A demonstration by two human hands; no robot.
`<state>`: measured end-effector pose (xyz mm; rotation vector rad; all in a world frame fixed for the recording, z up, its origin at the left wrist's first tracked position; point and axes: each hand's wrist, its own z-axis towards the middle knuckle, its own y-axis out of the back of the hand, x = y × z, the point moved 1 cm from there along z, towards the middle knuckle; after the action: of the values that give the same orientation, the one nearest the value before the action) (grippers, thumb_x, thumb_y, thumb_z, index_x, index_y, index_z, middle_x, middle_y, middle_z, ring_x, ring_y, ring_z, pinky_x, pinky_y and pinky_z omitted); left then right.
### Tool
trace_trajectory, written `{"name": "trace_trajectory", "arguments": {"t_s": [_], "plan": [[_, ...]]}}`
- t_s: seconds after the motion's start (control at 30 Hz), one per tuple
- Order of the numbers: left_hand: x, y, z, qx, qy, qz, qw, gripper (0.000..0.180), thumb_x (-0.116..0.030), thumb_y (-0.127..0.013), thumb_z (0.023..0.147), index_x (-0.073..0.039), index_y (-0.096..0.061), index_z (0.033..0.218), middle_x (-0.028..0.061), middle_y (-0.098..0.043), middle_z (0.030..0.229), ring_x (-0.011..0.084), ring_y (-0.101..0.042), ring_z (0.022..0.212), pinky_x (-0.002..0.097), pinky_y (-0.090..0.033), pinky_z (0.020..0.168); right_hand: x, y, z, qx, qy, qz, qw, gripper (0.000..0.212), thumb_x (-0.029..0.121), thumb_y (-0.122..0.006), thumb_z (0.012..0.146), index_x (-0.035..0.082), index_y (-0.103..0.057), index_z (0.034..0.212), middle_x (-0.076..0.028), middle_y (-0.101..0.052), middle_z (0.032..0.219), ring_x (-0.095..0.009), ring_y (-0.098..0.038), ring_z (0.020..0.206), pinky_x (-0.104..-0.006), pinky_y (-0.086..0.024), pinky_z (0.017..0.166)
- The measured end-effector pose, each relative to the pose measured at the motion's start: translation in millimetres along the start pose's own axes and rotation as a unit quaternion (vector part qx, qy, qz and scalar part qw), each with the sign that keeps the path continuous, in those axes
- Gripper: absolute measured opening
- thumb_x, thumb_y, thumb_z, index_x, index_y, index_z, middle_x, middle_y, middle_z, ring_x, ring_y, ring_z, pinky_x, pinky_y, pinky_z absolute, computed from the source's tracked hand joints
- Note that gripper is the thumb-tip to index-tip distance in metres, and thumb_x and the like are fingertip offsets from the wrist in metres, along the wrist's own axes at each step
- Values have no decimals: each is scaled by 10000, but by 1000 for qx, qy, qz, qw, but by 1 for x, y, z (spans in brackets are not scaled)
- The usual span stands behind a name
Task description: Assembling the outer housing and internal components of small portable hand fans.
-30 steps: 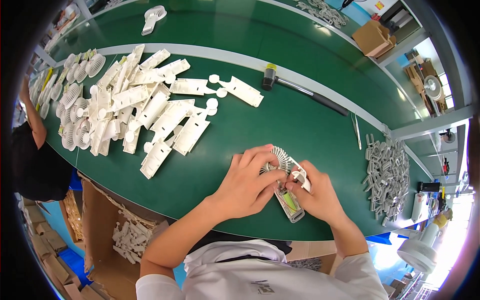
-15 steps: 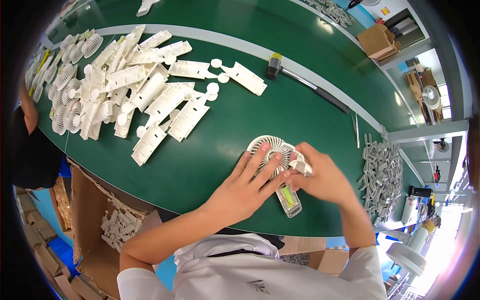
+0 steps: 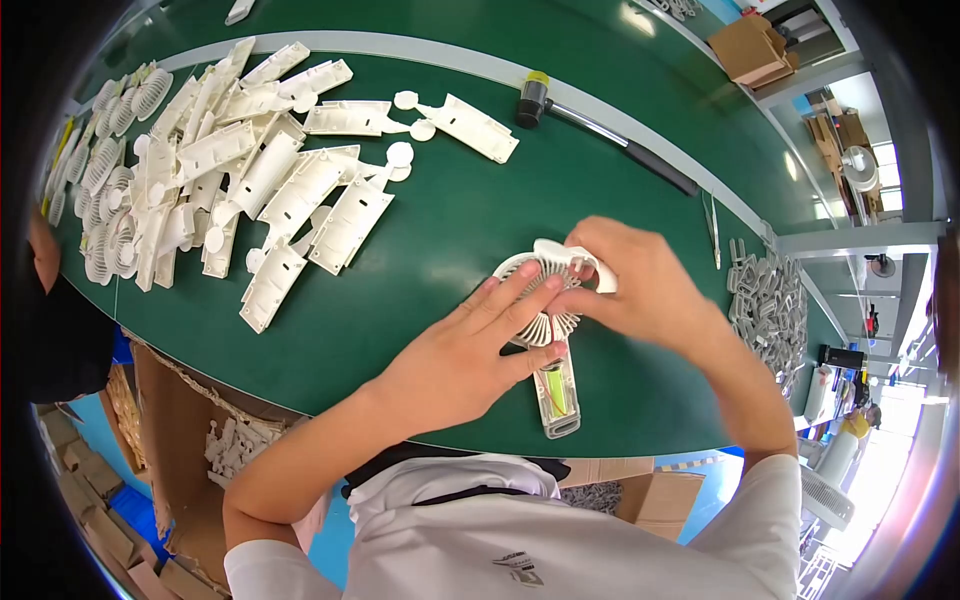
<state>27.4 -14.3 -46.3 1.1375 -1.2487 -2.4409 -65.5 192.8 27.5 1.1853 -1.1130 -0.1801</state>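
A small white handheld fan [image 3: 558, 408] lies on the green table in front of me, its round ribbed grille away from me and its handle toward me. Inside the uncovered handle a yellow-green piece and thin wire show. My left hand [image 3: 445, 365] rests flat across the grille, fingers spread, the thumb near the neck. At the grille's far right rim, my right hand [image 3: 645, 285] pinches a curved white plastic piece [image 3: 606, 278] between thumb and fingers. Part of that piece and much of the grille are hidden by my fingers.
White handle shells [image 3: 350, 232] lie heaped at the left, with several ribbed fan heads [image 3: 100, 215] beyond. A mallet [image 3: 610, 135] and tweezers [image 3: 713, 230] lie along the table's far strip. Grey clips [image 3: 770, 310] are piled right. A carton [image 3: 180, 440] stands below the near edge; another person's arm [image 3: 42, 250] shows left.
My right hand has moved up along the grille's rim with the curved piece, which has turned. The fan's handle has swung slightly left, and my left hand still lies on the grille.
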Motion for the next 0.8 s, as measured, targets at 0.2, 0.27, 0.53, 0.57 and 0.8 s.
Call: {"name": "trace_trajectory", "arguments": {"t_s": [0.2, 0.27, 0.53, 0.57, 0.8], "plan": [[6, 5, 7, 9, 16, -92, 996, 292, -213, -747, 879, -248, -755, 1168, 139, -497, 1459, 384, -435, 1421, 497, -475, 1103, 5, 15, 21, 64, 254, -193, 946, 358, 306, -809, 788, 123, -565, 974, -39, -562, 848, -271, -614, 697, -390, -484, 584], [6, 5, 7, 22, 37, -106, 993, 306, -207, -752, 874, -271, -753, 1174, 127, -506, 1447, 378, -437, 1420, 492, -479, 1101, 8, 14, 21, 73, 238, -218, 944, 368, 291, -815, 775, 118, -557, 973, -43, -577, 844, -279, -626, 699, -391, -489, 586], [-8, 0, 1, -17, 53, 2, 998, 443, -187, -791, 839, -362, -730, 1242, 151, -388, 1587, 459, -366, 1455, 501, -464, 1089, 14, 1, -4, 56, -51, -142, 987, 411, 264, -828, 795, 42, -538, 983, -115, -628, 775, -347, -660, 715, -429, -511, 634], [-8, -2, 1, -14, 49, 2, 999, 443, -187, -791, 839, -362, -730, 1242, 151, -388, 1587, 459, -366, 1455, 501, -464, 1089, 13, 2, -3, 72, -102, -77, 989, 433, 281, -835, 798, 27, -542, 991, -129, -631, 779, -347, -659, 715, -430, -507, 640], [-12, -3, 2, -7, 52, -2, 999, 361, -226, -740, 890, -320, -730, 1238, 169, -361, 1596, 452, -329, 1473, 564, -405, 1134, 27, 3, 2, 128, -166, -64, 976, 544, 253, -835, 753, -61, -533, 1079, -222, -690, 846, -393, -706, 867, -464, -552, 747]]}}
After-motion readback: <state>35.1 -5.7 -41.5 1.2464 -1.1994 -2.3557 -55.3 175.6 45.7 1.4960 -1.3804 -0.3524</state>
